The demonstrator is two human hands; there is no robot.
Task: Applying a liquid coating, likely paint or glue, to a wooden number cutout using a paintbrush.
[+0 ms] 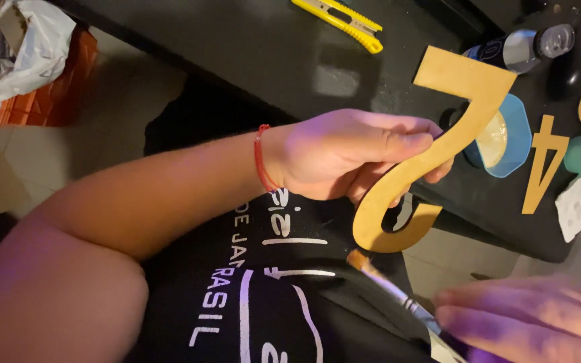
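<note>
My left hand [344,154] fingers clamp the wooden numeral [438,134] above my lap, beside the desk [237,40]. My right hand [532,323] fingers pinch the paintbrush [388,282], bristles near its lower curl. Coating stage; next stroke needs steady edge contact.

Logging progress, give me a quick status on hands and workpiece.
Left hand grips curved wooden cutout. Right hand holds paintbrush, bristles just below cutout's lower end. Blue bowl behind on table; nothing blocking.
</note>
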